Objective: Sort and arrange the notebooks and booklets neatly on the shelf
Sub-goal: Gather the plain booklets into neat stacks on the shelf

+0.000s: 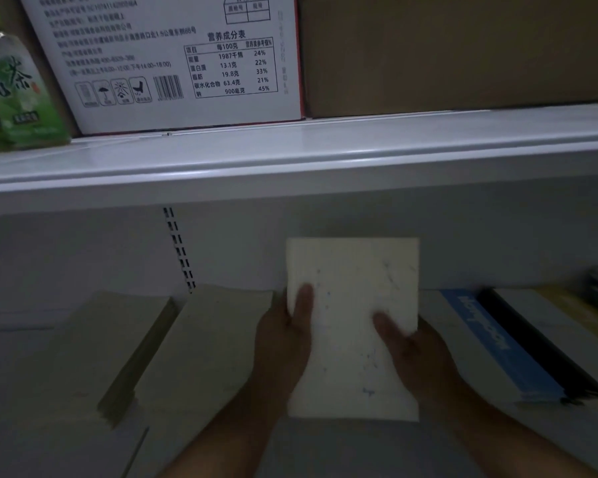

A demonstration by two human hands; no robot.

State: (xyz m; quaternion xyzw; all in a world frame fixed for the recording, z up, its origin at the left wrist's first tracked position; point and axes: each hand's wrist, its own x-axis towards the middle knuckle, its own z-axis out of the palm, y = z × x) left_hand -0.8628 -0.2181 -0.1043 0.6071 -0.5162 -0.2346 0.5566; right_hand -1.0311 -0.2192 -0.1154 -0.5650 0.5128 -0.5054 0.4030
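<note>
Both hands, left [283,334] and right [413,343], grip pale speckled booklet stack [354,326] by its sides, held above lower shelf [463,443], between tan notebook piles [201,350] and blue-spined book [497,343]. Risk: loose stack fanning, slipping in dim light.

Left, kraft stacks [201,339]; right, blue-edged notebooks [497,350]; shelf floor [353,450] between seems open.

White booklet [353,305]: hides the fingers of my left hand [283,343] and right hand [413,351]. Blue notebook [497,343]: title too blurred to read. Green bottle [11,88]: cut by left edge.
</note>
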